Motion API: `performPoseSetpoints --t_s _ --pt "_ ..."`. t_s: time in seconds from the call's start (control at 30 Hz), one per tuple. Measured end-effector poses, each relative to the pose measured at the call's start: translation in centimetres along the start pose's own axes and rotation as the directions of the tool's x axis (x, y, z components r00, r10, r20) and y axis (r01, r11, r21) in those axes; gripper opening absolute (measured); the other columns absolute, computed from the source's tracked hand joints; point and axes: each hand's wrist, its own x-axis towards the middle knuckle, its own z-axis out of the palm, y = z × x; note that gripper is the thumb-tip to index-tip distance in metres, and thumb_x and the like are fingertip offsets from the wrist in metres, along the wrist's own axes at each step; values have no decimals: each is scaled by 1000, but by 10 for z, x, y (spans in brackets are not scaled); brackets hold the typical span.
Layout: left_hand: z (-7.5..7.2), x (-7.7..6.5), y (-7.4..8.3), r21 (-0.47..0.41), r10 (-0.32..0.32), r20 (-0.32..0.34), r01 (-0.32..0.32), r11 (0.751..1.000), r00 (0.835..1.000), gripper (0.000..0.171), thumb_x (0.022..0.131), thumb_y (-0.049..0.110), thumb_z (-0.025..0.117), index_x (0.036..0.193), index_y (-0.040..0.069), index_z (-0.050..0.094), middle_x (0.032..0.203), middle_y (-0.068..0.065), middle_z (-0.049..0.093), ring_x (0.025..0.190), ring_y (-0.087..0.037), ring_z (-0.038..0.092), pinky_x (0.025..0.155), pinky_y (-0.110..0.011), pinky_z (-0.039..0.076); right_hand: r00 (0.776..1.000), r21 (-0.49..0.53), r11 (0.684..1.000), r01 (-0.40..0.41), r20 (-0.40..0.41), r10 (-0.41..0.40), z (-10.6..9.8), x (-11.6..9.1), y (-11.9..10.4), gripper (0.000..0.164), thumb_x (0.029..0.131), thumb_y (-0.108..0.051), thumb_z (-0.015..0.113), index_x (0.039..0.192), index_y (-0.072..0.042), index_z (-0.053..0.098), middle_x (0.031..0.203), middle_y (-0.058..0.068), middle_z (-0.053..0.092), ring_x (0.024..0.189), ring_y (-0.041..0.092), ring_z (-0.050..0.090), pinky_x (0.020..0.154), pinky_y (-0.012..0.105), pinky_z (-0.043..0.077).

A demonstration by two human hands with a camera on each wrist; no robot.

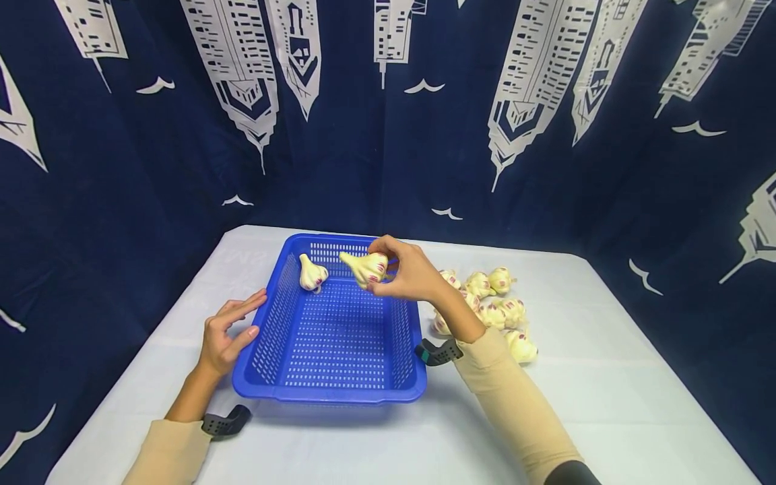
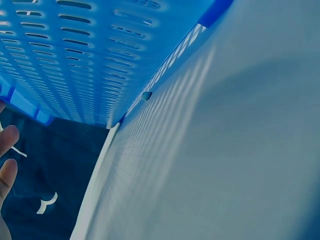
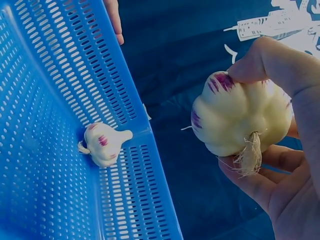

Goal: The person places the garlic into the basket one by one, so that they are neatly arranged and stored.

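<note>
My right hand (image 1: 405, 271) pinches a garlic bulb (image 1: 368, 268) between thumb and fingers, over the far part of a blue plastic basket (image 1: 327, 395). In the right wrist view the held bulb (image 3: 240, 116) shows its dry roots and purple streaks. Another garlic bulb (image 3: 104, 145) lies inside the basket, in the far left corner in the head view. At the basket's left rim, my left hand (image 1: 225, 335) has its fingertips against the edge, fingers extended. The left wrist view catches only a few fingertips (image 2: 7, 172) beside the slotted basket wall (image 2: 75, 55).
Several more garlic bulbs (image 1: 494, 313) lie in a group right of the basket, partly behind my right forearm. A white cloth (image 1: 606, 377) covers the table. Behind it hangs a dark blue curtain (image 1: 376, 168) with white building prints.
</note>
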Motion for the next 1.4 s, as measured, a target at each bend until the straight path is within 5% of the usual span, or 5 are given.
performPoseSetpoints --t_s 0.37,1.0,1.4 --pt "0 0 -3 -29 23 -7 -23 999 1000 50 68 6 58 114 -11 68 120 -25 65 89 -18 61 72 -25 40 998 -98 995 -28 55 33 8 19 -6 59 70 -30 74 122 -4 65 102 7 63 86 20 56 69 29 50" --pt "0 0 -3 -18 21 -3 -21 1000 1000 49 68 6 58 113 -11 69 120 -25 65 87 -23 61 71 -24 39 965 -174 976 -129 203 164 28 56 2 52 71 -31 83 112 -2 67 101 5 68 85 18 62 67 24 47" --pt "1 1 -4 -31 29 -8 -29 999 1000 50 66 5 59 112 -11 69 119 -27 65 90 -18 61 75 -22 40 937 -272 929 -251 174 304 44 74 21 56 73 -28 83 119 0 66 97 9 68 86 20 57 74 29 44"
